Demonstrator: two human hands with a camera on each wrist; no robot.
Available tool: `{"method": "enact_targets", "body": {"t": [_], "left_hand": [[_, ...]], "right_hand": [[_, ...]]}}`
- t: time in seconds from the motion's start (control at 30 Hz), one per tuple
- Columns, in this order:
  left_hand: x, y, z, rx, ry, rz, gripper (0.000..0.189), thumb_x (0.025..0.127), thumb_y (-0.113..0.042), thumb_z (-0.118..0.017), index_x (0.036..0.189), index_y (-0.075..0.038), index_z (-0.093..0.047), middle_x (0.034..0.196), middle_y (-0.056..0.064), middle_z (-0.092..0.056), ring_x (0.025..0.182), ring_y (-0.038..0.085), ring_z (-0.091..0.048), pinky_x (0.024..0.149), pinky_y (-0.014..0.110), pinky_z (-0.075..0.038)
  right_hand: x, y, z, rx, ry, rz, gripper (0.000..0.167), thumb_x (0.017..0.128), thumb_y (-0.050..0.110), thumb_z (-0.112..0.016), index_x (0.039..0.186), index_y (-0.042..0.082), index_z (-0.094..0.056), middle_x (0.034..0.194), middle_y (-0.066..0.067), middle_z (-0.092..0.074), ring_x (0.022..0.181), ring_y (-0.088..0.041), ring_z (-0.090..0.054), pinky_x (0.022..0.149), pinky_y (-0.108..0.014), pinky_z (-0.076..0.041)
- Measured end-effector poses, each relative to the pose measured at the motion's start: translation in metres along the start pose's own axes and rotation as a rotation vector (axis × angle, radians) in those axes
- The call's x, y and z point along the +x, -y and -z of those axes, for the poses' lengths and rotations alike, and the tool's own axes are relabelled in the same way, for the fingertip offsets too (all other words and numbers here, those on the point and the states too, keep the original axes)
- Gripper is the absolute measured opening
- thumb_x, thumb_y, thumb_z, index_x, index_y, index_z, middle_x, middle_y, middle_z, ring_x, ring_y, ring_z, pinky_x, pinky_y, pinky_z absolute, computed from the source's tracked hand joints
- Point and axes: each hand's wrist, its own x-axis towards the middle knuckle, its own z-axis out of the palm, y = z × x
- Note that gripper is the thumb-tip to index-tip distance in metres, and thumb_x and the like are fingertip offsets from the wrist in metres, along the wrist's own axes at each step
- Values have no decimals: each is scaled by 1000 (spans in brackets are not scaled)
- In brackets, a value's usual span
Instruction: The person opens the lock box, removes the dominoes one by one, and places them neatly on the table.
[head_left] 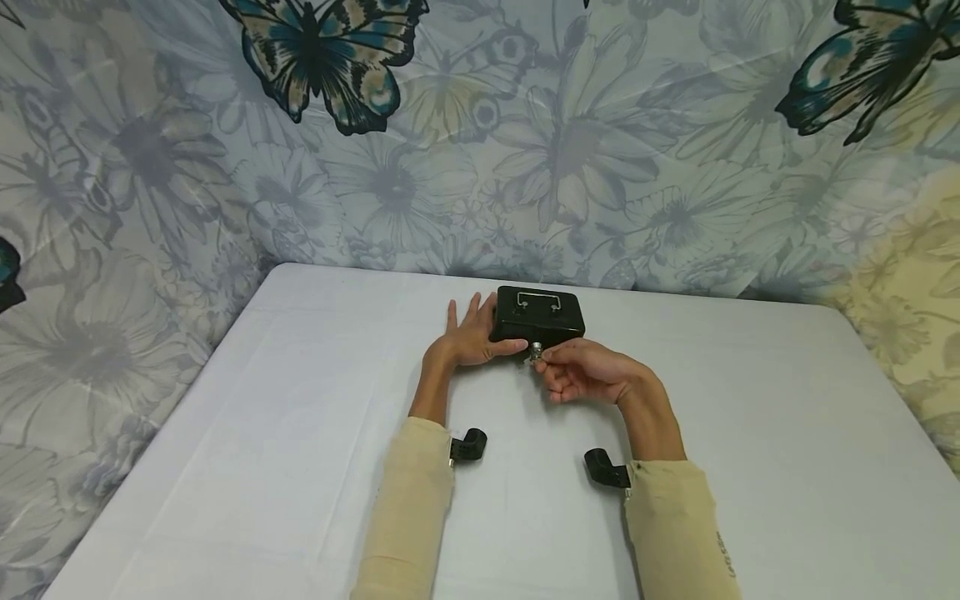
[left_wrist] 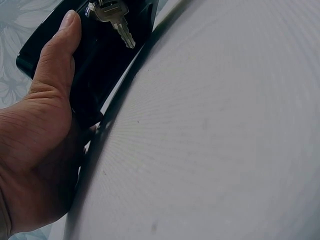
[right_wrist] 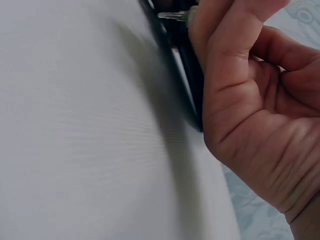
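White table in a corner hung with printed fabric.
Table: white top, faint creases at left, rounded far corners, far edge close to the back wall. Back wall covering: grey-blue, outlined flowers, large dark-and-teal butterflies along the top. Left wall covering: same floral pattern, greyer. Right-hand side: a yellowish area. Lighting: soft, shadows faint.

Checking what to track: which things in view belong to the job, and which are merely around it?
In the job:
glossy black rectangular box
silver metal key at its front
bare left hand, touching the box
bare right hand, pinching the key

Only around it:
white tablecloth
bluish floral butterfly backdrop
black wrist cameras
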Motion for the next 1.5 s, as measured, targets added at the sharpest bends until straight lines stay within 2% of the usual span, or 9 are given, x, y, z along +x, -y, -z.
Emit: {"method": "enact_targets", "body": {"t": [0.17,0.37,0.6,0.77,0.97,1.17,1.3,1.5], "left_hand": [[1,2,-1,-3,-7,6,111,96,-65,-54,168,-14,13,179,6,9,165,22,20,127,53,29],[1,2,-2,-9,-10,-10,112,95,-67,-53,168,-13,12,179,7,8,165,22,21,127,53,29],[2,3,-3,-9,-26,-10,113,94,-69,-53,168,-13,12,179,7,8,165,22,20,126,52,29],[4,6,-4,-4,-37,-10,114,93,-69,-53,168,-13,11,179,8,6,165,23,18,127,53,29],[5,5,-4,-13,-31,-15,114,93,-69,-54,168,-13,11,179,9,7,165,23,19,127,53,29],[5,4,-2,2,-40,1,114,93,-69,-55,168,-13,10,179,8,6,165,23,18,127,53,28],[5,3,-2,-11,-46,1,114,93,-67,-57,169,-15,10,179,7,5,166,22,17,127,53,28],[4,2,-4,-15,-31,-5,115,92,-68,-57,169,-16,11,179,5,7,165,21,18,127,53,28]], "right_hand": [[2,-7,2,104,59,35,43,114,9,-28,102,5,-69,79,3,-67,69,-8,-67,68,-21,-61],[1,-11,6,142,87,64,44,114,9,-28,104,4,-70,80,2,-63,68,-7,-59,68,-21,-58],[3,-10,7,137,58,52,41,114,9,-30,103,3,-69,78,2,-63,65,-5,-57,64,-20,-57],[2,-8,7,71,25,18,38,113,11,-32,101,4,-68,75,4,-63,62,-6,-57,62,-20,-54],[-3,-6,10,-107,47,-47,43,114,21,-33,99,8,-71,68,3,-67,63,-11,-68,59,-19,-55],[-17,6,9,-294,-16,-80,43,113,31,-43,105,-1,-71,67,2,-67,67,-14,-72,59,-20,-54],[-33,22,8,-383,-59,-7,44,113,32,-45,105,-2,-70,66,2,-66,66,-16,-72,57,-24,-52],[-54,40,4,-427,-157,247,38,113,27,-45,107,-3,-68,79,0,-74,77,-21,-78,61,-27,-56]]}}
